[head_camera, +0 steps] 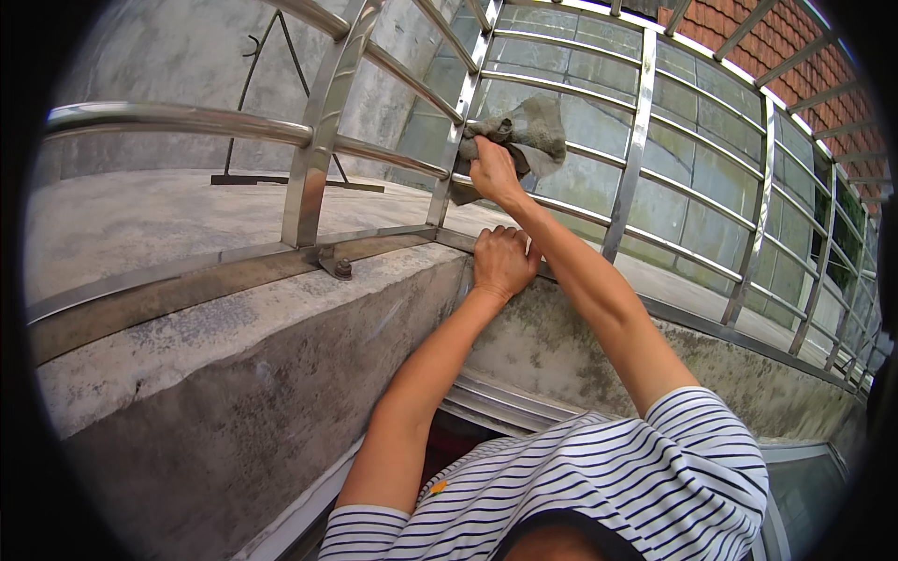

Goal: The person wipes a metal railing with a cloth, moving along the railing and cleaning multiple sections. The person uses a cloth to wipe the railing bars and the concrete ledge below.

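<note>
My right hand (497,172) grips a crumpled grey cloth (537,130) at the corner post of a stainless-steel window guard (635,140). Part of the cloth hangs loose past the horizontal bars, and another fold shows below the hand. Lower down, my left hand (504,259) is curled over the guard's bottom rail (456,238) near the corner, with its fingertips partly hidden. My right forearm passes just above and to the right of it.
A rough concrete sill (231,308) carries the rail, fixed by a rusty bolt (342,268). Below lies an aluminium window track (505,407). Beyond the bars are a thin metal frame (242,105) against a grey wall, and orange roof tiles (772,63).
</note>
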Demonstrator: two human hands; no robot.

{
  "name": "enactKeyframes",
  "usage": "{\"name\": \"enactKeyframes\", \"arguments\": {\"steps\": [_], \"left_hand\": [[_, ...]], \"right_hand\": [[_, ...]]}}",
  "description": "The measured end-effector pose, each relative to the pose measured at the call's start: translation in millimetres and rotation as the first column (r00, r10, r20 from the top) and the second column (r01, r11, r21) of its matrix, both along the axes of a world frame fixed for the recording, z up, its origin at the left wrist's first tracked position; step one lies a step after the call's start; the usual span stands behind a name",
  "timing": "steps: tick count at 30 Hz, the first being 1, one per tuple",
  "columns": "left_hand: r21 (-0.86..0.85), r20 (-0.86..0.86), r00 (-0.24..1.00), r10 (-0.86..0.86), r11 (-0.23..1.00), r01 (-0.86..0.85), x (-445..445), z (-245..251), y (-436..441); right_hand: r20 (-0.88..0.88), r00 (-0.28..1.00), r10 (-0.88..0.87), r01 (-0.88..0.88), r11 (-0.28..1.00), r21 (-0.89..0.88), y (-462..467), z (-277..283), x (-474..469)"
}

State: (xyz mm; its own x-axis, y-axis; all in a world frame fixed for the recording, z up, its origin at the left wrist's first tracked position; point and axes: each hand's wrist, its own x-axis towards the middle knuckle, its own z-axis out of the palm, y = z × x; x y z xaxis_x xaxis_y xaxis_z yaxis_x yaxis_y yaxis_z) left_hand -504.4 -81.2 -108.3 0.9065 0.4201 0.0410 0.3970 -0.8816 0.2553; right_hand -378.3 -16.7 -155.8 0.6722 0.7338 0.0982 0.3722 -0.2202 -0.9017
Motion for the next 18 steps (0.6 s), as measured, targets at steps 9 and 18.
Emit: {"name": "enactKeyframes", "arguments": {"steps": [9,18], "left_hand": [[0.002,-0.007,1.000,-0.012,1.000,0.012,2.2,2.2,-1.3],[-0.007,-0.017,1.000,-0.002,1.000,0.002,-1.2,1.2,-0.7]], "right_hand": [[0.066,0.921,0.384,-0.379,0.922,-0.082,-18.6,22.4,31.6],[0.162,0.978,0.131,-0.151,0.981,0.119,-16.8,33.8,-4.8]]}}
